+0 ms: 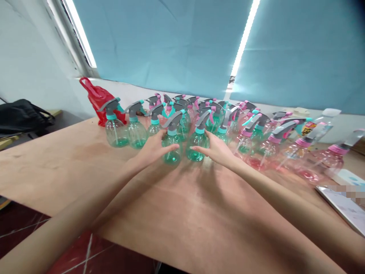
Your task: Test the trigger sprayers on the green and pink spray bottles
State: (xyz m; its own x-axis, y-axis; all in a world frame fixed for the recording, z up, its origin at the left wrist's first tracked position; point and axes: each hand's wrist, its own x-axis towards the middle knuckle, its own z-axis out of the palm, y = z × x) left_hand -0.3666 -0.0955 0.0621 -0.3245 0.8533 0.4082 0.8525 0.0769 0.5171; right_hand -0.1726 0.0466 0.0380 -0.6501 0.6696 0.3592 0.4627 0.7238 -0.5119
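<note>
Head view: hands [154, 147] clasp bottles [172, 156]; yellow label [308, 128] blurred.

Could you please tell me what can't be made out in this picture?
All in the head view:
What the red bag holds: hidden by its plastic.
Back spray bottles' bodies: mostly hidden by front bottles.
Yellow label's wording: blurred.
Black bag's full shape: cut off by the left edge.
Flat device's far side: pixelated and cut off by the right edge.

My bottles [172, 152] look like clear, glossy plastic; the table [159, 213] is smooth wood, the bag [99, 101] shiny, crinkled plastic, the floor [76, 255] glossy.
</note>
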